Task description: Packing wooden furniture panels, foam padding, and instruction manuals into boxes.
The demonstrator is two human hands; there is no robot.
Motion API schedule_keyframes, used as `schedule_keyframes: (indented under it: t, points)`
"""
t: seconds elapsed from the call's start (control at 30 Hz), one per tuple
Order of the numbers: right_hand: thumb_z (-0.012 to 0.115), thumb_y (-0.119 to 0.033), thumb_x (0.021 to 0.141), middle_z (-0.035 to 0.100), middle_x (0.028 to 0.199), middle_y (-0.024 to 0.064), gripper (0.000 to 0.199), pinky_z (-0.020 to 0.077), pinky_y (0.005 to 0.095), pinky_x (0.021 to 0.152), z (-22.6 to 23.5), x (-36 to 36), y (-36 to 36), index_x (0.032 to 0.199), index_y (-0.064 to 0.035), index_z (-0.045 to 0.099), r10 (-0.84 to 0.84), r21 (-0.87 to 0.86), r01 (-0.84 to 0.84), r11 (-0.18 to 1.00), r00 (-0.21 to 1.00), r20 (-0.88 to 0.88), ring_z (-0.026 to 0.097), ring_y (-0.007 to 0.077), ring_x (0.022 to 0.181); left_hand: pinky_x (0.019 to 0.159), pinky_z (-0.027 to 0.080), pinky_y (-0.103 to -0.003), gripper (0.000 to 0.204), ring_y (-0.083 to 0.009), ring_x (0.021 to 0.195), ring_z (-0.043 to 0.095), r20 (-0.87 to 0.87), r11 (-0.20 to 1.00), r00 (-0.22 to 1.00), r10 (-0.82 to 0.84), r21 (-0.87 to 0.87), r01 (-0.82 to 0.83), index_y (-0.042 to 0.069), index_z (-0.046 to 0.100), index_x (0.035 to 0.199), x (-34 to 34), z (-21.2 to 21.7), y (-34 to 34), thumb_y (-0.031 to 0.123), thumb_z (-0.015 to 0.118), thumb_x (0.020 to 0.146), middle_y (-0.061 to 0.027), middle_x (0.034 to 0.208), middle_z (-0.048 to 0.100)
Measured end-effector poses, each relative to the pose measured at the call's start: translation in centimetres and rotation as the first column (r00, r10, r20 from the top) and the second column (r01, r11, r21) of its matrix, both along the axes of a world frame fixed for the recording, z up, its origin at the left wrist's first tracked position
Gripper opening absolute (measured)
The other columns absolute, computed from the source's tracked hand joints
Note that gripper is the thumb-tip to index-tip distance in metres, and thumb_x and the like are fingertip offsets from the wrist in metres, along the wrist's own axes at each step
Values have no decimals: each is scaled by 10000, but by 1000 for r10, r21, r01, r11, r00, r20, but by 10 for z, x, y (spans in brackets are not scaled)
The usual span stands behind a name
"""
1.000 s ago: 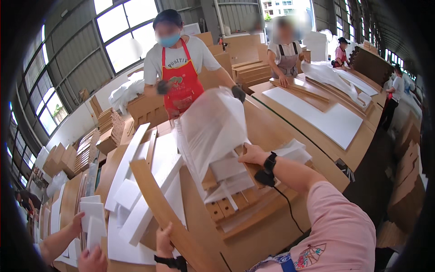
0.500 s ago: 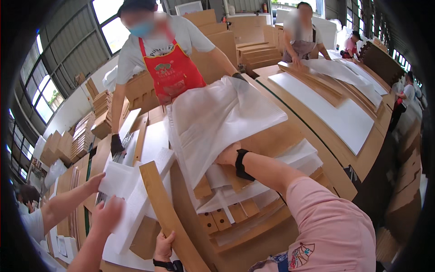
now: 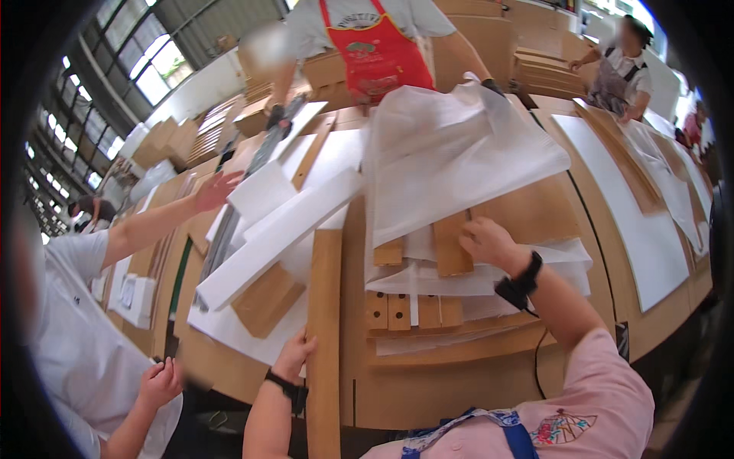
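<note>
My left hand (image 3: 293,356) is closed on the edge of a long wooden board (image 3: 324,336), which stands out toward me past the table's front edge. At the right, my right hand (image 3: 489,243) has its fingers curled against the side of a shorter wooden board (image 3: 453,249). That board pokes out from under a translucent foam sheet (image 3: 451,153), and its far end is hidden. Below it lie more foam wrap (image 3: 505,271) and wooden pieces with dark round holes (image 3: 388,312). A long white foam strip (image 3: 283,237) rests left of the long board.
Across the table a person in a red apron (image 3: 382,57) has one hand at the foam sheet. At the left a co-worker's arm (image 3: 157,222) reaches over the table near grey metal strips (image 3: 222,241). A white panel (image 3: 619,206) lies on the right-hand table.
My view has shifted, and the long board now stands more upright in it. My right hand has come out from beneath the foam sheet to the shorter board. The left co-worker's hand has left the white foam.
</note>
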State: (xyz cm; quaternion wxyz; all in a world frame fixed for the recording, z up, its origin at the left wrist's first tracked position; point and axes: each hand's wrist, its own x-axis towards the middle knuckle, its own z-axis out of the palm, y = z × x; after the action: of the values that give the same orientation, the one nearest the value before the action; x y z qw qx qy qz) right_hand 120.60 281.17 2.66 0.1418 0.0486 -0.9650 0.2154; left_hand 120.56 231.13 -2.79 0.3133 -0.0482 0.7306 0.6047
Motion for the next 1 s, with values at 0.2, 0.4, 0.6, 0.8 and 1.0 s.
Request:
schedule_keyframes:
  t: [0.2, 0.4, 0.6, 0.8, 1.0]
  points:
    - [581, -163, 800, 620, 816, 175, 165, 479, 431, 651, 43, 94, -20, 910, -56, 642, 388, -170, -378, 910, 921, 30, 589, 368, 756, 613, 475, -356, 464, -251, 721, 611, -526, 559, 770, -363, -783, -271, 93, 500, 1284, -36, 14, -1, 183, 590, 838, -74, 828, 638]
    - [586, -180, 811, 634, 795, 171, 197, 491, 402, 615, 70, 143, -7, 938, -47, 657, 334, -283, -274, 919, 923, 190, 609, 355, 717, 836, 411, -498, 581, -346, 989, 541, -776, 462, 300, -555, -587, -665, 133, 476, 1294, -59, 103, -2, 338, 661, 783, -148, 1102, 560]
    - [594, -266, 841, 645, 874, 172, 262, 502, 386, 654, 58, 123, -85, 998, -66, 655, 321, -479, -122, 869, 876, 360, 631, 336, 772, 873, 372, -528, 888, -330, 1058, 498, -432, 53, 767, -474, -884, -465, 185, 391, 1321, -115, 87, -44, 489, 775, 580, -142, 1137, 488]
    - [444, -413, 876, 607, 1024, 261, 489, 464, 442, 832, -21, 116, -221, 1055, 19, 589, 602, -482, -373, 793, 356, 715, 591, 399, 940, 727, 473, -461, 677, -362, 893, 556, -772, 483, 439, -460, -632, -606, 129, 510, 1148, -150, 91, -76, 399, 792, 595, -153, 909, 564]
    - [519, -377, 849, 616, 980, 257, 466, 483, 399, 773, -77, 129, -321, 1097, 18, 514, 676, -681, -137, 719, 367, 639, 608, 375, 910, 756, 488, -420, 761, -360, 884, 586, -712, 505, 672, -204, -664, -551, 53, 521, 1220, -138, 103, -130, 462, 760, 625, -199, 944, 574]
